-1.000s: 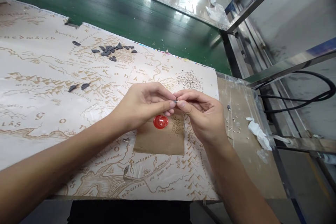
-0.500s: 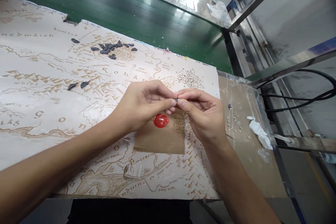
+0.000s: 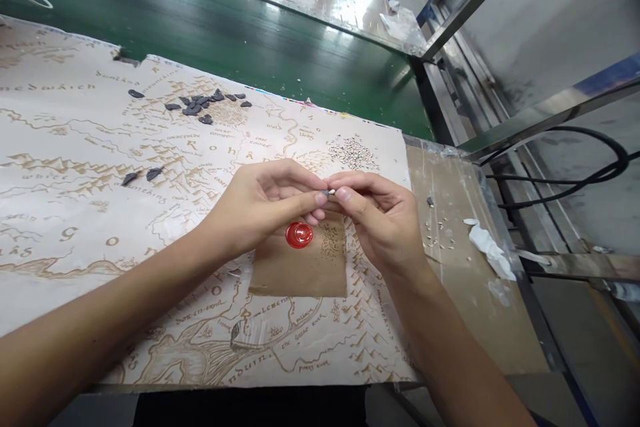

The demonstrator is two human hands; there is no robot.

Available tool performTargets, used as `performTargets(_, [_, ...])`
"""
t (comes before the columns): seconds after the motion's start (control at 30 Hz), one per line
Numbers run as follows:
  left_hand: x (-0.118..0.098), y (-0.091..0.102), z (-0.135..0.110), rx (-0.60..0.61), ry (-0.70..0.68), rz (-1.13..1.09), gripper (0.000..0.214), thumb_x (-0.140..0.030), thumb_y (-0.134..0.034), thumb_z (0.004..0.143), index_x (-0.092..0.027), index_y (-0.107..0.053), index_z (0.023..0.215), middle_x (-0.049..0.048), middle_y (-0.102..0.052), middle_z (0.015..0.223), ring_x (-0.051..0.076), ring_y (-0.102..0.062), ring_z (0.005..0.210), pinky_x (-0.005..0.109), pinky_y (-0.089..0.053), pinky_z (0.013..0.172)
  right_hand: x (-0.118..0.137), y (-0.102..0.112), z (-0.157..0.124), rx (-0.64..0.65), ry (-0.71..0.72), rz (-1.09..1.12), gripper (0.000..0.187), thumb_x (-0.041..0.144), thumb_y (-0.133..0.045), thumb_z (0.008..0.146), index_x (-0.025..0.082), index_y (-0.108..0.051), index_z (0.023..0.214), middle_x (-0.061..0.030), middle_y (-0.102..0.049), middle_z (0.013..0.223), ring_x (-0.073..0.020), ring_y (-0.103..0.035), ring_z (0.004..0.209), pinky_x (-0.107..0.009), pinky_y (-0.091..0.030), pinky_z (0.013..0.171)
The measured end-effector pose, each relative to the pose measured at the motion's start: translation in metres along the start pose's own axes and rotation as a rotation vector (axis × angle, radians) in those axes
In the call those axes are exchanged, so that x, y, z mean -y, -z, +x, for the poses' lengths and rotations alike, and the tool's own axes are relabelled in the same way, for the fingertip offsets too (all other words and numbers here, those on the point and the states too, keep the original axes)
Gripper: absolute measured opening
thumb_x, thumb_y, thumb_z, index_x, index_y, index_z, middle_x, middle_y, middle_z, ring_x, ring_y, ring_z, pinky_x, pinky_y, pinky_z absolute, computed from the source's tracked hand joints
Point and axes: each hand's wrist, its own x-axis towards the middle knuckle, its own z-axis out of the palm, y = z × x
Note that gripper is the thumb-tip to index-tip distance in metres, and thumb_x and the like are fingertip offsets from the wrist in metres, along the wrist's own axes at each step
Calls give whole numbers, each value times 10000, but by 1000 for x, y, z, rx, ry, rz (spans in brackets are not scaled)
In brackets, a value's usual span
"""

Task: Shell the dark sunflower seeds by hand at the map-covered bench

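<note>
Left hand (image 3: 260, 203) and right hand (image 3: 385, 221) meet fingertip to fingertip just above the bench (image 3: 490, 327). Both pinch one small piece (image 3: 327, 193), dark at its left end and pale at its right. It's too small to tell more.

Left grip: thumb and forefinger clenched on the dark end. Right grip: thumb and forefinger clenched on the pale end. The other fingers are curled in, and nothing else shows in either hand.

The piece is held in the air over a brown paper patch (image 3: 300, 273), which lies on a map-printed sheet (image 3: 75, 147). A red round cap (image 3: 299, 235) sits on the patch, just below the left fingers, not touching them.

Further off:
- a cluster of dark chips (image 3: 203, 102) at the far side of the sheet
- two more dark chips (image 3: 141, 175) to the left
- a heap of pale bits (image 3: 353, 149) beyond the hands
- a white scrap (image 3: 487, 250) at the right edge of the bench
- a green belt (image 3: 225, 20) behind the sheet
- a black cable (image 3: 590, 177) off to the right

Handling, as a judgement: the piece looks almost weightless, easy to drop and easy to lose among the loose bits. Its stiffness cannot be told, and hard squeezing might crush or flick it. Best held by fingertip pinch at its two ends, as here, low over the paper.
</note>
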Motion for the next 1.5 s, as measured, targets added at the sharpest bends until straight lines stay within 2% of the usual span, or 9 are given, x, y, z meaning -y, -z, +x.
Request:
performTargets(0.3, [0, 0, -2, 0, 43, -22, 259, -190, -1034, 806, -150, -846, 980, 50, -876, 829, 169, -851, 764, 223, -707, 741, -2, -4, 0, 4, 25, -47, 46, 248, -877, 1003, 275, -905, 978, -27, -864, 1080, -196, -839, 978, -347, -767, 866])
performTargets(0.47, [0, 1, -1, -8, 28, 60, 232, -291, -978, 886, -165, -829, 1012, 70, -875, 858, 203, -861, 795, 304, -730, 797, 0, 5, 5, -31, -34, -80, 47, 311, -881, 1002, 269, -901, 996, -35, -870, 1061, -210, -850, 940, -384, -764, 860])
performTargets(0.6, [-6, 11, 4, -101, -57, 212, 222, -348, -947, 917, -179, -836, 1008, 71, -858, 861, 192, -825, 760, 300, -700, 743, 2, 40, 19, -275, 32, -378, 139, 377, -861, 983, 240, -884, 998, -53, -867, 974, -225, -816, 881, -384, -704, 774])
performTargets(0.67, [-12, 19, 8, -172, -128, 288, 177, -334, -924, 930, -192, -842, 997, 61, -846, 873, 180, -797, 762, 284, -657, 701, 2, 57, 23, -327, 8, -620, 129, 334, -844, 952, 218, -889, 987, -63, -862, 933, -218, -760, 798, -391, -649, 748])
performTargets(0.8, [-28, 29, 17, -293, -226, 447, 114, -308, -915, 911, -230, -847, 960, 44, -846, 980, 186, -757, 882, 298, -600, 752, 2, 71, 25, -259, -32, -880, 116, 271, -804, 941, 202, -895, 928, -88, -869, 947, -232, -727, 791, -429, -601, 830])
performTargets(1.0, [-42, 37, 18, -294, -171, 676, 180, -399, -919, 885, -236, -856, 929, 55, -839, 963, 212, -716, 868, 326, -516, 710, -8, 57, 23, -192, -4, -1026, 121, 272, -801, 988, 220, -901, 943, -93, -848, 1018, -267, -754, 929, -450, -566, 877])
performTargets(1.2, [-45, 58, -11, -347, -27, 1060, 227, -477, -846, 905, -252, -833, 934, 37, -837, 935, 227, -639, 765, 377, -448, 702, -16, 52, 29, -171, -12, -1101, 168, 261, -747, 1027, 221, -878, 930, -94, -833, 1037, -267, -744, 940, -439, -536, 834])
performTargets(1.37, [-33, 89, -48, -431, 113, 1354, 198, -460, -739, 963, -276, -808, 983, 43, -845, 1013, 356, -687, 999, 443, -475, 866, -15, 49, 34, -162, -47, -1139, 153, 148, -710, 936, 208, -806, 834, -91, -832, 992, -251, -708, 874, -413, -482, 751])
performTargets(1.5, [-22, 109, -62, -525, 74, 1494, 238, -471, -653, 963, -258, -760, 953, 117, -840, 1039, 406, -708, 1089, 503, -509, 995, -9, 46, 30, -204, -36, -971, 106, 140, -741, 848, 216, -779, 784, -58, -808, 857, -226, -699, 804, -393, -493, 733])
